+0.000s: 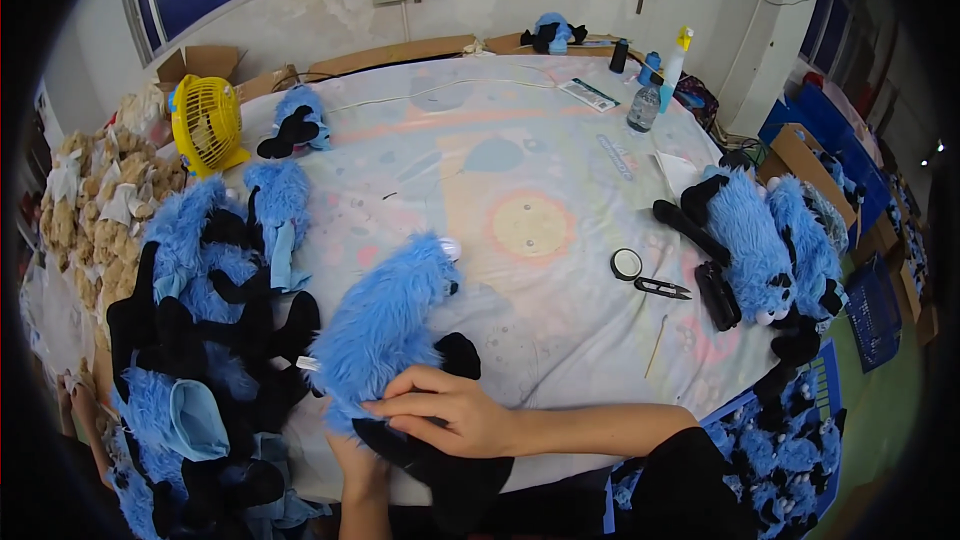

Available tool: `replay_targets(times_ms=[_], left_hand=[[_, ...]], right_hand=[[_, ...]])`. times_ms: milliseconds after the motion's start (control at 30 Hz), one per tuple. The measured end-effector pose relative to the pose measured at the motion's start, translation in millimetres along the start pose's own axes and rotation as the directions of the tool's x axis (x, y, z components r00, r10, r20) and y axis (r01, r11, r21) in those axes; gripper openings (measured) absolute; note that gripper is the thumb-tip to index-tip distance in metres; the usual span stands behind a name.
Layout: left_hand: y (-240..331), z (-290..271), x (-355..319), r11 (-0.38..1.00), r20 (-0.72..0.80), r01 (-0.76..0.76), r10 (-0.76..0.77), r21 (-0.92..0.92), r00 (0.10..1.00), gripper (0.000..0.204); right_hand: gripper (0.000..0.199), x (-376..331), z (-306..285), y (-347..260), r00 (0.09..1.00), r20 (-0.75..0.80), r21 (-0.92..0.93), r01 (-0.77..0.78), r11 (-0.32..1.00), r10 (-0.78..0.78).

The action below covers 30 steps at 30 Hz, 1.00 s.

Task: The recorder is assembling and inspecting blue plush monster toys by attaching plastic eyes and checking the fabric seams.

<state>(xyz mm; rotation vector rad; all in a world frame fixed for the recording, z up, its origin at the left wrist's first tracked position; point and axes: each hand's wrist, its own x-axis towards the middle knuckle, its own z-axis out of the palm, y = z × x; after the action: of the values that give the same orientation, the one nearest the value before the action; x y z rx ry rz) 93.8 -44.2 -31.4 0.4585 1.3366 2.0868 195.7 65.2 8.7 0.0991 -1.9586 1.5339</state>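
Note:
A shaggy blue plush toy (385,315) with black limbs and a white eye lies tilted at the table's near side, right in front of me. My left hand (357,455) comes up under its lower end and grips it there; the fingers are mostly hidden by fur. From the right, my right hand (445,412) reaches across, its fingertips pinched on the fur at that same lower end. Whether something thin sits between those fingertips is too small to make out. A black limb (440,465) of the toy hangs below my right hand.
Blue and black plush pieces (200,270) pile up at the left, near a yellow fan (208,125). More plush toys (750,230) lie right, by thread snips (662,288), a tape roll (626,263), a black spool (716,295) and a thin stick (656,347). Bottles (645,105) stand behind.

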Motion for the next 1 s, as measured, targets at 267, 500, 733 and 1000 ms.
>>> replay_targets(times_ms=[267, 500, 733, 1000], left_hand=[[12.5, 14.2, -23.9, 0.953, 0.135, 0.291, -0.301, 0.088, 0.944, 0.027], [13.1, 4.5, -28.3, 0.945, 0.089, 0.315, -0.308, -0.091, 0.947, 0.027], [23.4, -23.9, -50.7, 0.963, 0.148, 0.043, -0.085, 0.264, 0.985, 0.02], [27.7, -33.3, -59.7, 0.918, -0.014, -0.072, 0.084, 0.391, 0.996, 0.022]], right_hand=[[0.025, 17.8, -37.1, 29.0, 0.998, 0.006, -0.342, -0.064, 0.937, 0.07], [0.036, 15.3, -29.2, 54.5, 0.999, 0.049, -0.621, 0.046, 0.782, -0.019], [0.04, 11.6, -28.2, 52.3, 0.997, 0.072, -0.745, 0.068, 0.664, -0.02], [0.044, 14.5, -36.2, 64.6, 0.995, 0.035, -0.698, -0.045, 0.715, 0.097]])
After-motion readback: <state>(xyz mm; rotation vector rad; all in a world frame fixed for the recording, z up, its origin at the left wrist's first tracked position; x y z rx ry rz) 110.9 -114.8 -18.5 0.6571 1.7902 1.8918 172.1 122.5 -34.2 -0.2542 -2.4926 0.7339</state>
